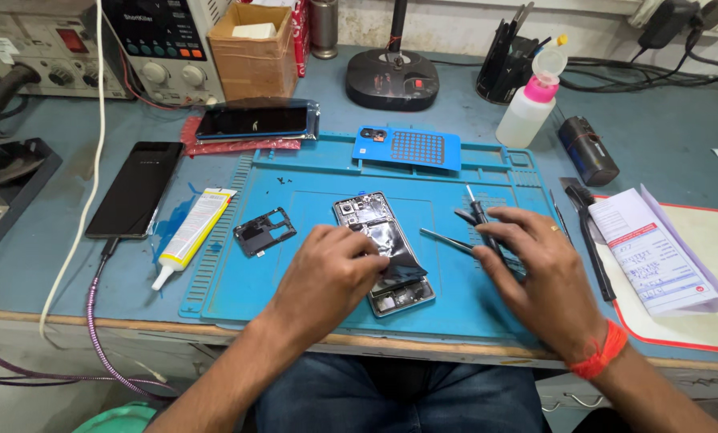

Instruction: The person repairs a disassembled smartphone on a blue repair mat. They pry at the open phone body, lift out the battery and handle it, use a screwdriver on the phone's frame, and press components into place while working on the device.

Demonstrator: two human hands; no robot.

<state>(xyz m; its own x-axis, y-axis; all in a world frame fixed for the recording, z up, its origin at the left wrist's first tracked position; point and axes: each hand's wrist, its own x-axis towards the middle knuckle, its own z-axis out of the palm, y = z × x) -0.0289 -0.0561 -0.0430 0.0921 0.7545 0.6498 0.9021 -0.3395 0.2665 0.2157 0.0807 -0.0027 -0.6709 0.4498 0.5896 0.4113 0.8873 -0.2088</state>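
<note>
Left grip [327, 269] pressing curled fingers onto the opened phone [383, 252] lying on the blue mat [311, 188]; right grip [535, 261] closing around a black screwdriver [481, 220] beside tweezers [447, 239]

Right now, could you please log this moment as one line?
left hand: pressing opened phone | right hand: holding screwdriver | tweezers: beside phone | surface: blue repair mat
</note>
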